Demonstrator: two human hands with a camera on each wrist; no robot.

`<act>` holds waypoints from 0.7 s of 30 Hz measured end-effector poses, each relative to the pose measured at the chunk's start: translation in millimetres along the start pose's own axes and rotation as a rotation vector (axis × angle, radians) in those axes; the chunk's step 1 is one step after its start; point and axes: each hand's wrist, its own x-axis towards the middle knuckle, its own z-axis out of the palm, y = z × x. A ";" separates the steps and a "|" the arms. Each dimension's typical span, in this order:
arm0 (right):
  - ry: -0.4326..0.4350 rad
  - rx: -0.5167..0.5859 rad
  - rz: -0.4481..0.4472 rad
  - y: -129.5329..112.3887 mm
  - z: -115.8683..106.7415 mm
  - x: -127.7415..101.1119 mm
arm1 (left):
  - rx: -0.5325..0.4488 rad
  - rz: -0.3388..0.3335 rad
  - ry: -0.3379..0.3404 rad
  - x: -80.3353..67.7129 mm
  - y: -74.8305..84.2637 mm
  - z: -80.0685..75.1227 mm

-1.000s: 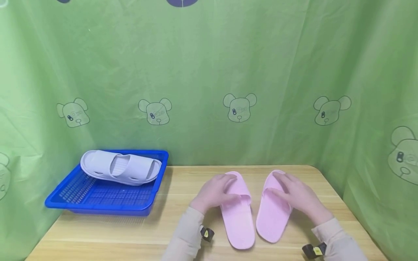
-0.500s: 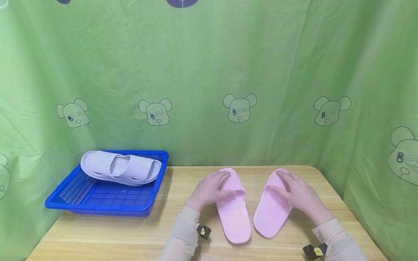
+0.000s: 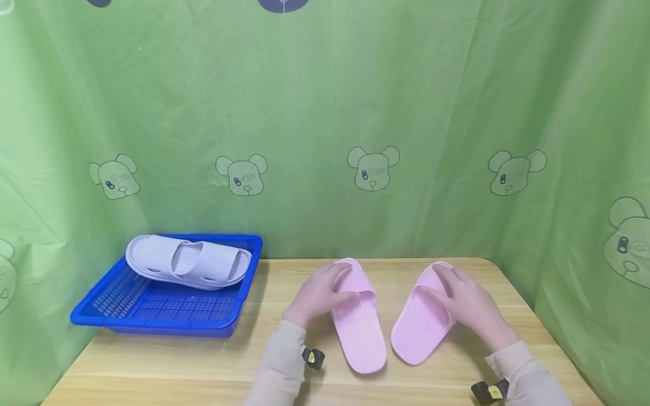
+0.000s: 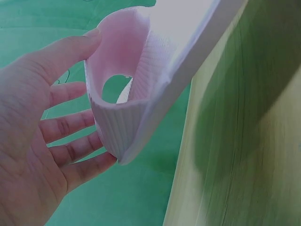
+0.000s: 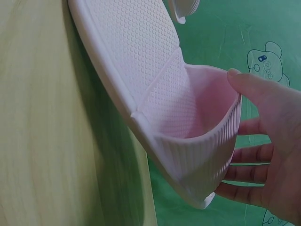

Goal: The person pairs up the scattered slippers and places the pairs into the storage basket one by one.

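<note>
Head view: left hand (image 3: pixel 313 293) and right hand (image 3: pixel 472 305), fingers (image 4: pixel 77 148) gripping the pink left slipper (image 3: pixel 359 332) and right slipper (image 3: pixel 417 334), at right over the surface (image 3: pixel 203 372), have spread the toe ends (image 3: pixel 359 279), leaving the pair more splayed.

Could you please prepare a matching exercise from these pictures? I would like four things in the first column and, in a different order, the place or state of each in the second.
Things
1. Blue basket
2. Pale lilac slipper
3. Left hand
4. Right hand

Places or states
A. Holds the pink slipper farther from the basket
B. Stands on the left part of the table
C. Holds the pink slipper nearer to the basket
D. Lies along the basket's far side

Right pairs
1-B, 2-D, 3-C, 4-A
</note>
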 end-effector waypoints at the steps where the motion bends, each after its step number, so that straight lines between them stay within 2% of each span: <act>1: 0.002 0.001 0.001 0.3 0.2 0.1 | 0.000 -0.001 0.001 0.0 -0.6 -0.4; 13: 0.010 0.019 0.048 -0.1 -1.8 -0.4 | -0.036 -0.041 0.034 -0.7 -6.2 -7.5; 21: -0.007 0.038 0.085 -2.5 -4.7 -0.5 | -0.009 -0.067 0.086 0.0 -7.8 -8.0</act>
